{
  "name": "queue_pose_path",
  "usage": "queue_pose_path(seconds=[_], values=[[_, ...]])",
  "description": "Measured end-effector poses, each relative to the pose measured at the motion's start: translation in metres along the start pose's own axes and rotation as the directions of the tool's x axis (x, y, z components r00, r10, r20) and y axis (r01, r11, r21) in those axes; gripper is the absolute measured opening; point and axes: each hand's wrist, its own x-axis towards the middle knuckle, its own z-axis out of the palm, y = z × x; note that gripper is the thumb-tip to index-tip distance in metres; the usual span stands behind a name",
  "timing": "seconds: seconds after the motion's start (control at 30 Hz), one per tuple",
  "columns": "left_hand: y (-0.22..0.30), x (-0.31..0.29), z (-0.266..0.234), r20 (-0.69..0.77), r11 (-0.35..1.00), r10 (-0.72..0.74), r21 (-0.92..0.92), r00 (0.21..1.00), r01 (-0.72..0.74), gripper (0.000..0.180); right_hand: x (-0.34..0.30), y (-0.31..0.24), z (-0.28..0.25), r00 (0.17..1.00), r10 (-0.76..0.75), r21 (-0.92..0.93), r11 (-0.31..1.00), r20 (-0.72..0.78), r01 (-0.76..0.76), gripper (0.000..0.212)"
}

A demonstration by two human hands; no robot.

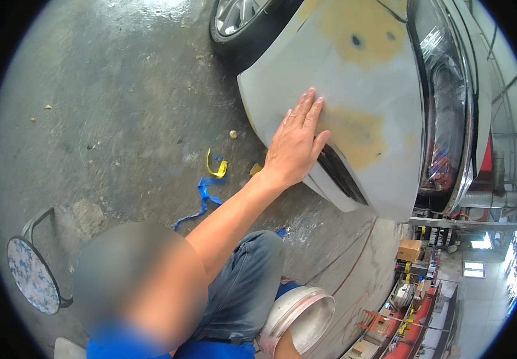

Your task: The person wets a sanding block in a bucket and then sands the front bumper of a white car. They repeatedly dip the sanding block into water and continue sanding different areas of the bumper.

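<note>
The left hand (297, 146) lies on the bumper (363, 99), fingers extended, thumb apart. By the near bucket (280, 317), I can't tell the largely hidden right hand's state.

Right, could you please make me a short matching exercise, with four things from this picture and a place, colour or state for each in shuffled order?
Things:
1. Left hand
2. Panel
3. Stool
4. Wheel

Descriptions:
A. Black and silver, cut off by the top edge
B. At the far left of the picture
C. Laid flat, fingers outstretched
D. Grey with tan patches

Pairs: 1-C, 2-D, 3-B, 4-A.
</note>
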Motion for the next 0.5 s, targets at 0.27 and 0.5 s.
queue_pose_path(seconds=[0.27,0.5], values=[[-0.004,0.002,0.012,-0.063,0.996,-0.055,-0.077,0.997,0.050,0.058,-0.013,-0.144,-0.044,0.985,-0.077,-0.013,0.997,-0.154,0.075,0.038],[-0.025,-0.024,0.031,-0.028,0.873,-0.451,-0.219,0.892,0.435,0.062,-0.082,-0.278,0.311,0.767,-0.580,-0.259,0.724,0.275,0.640,0.052]])
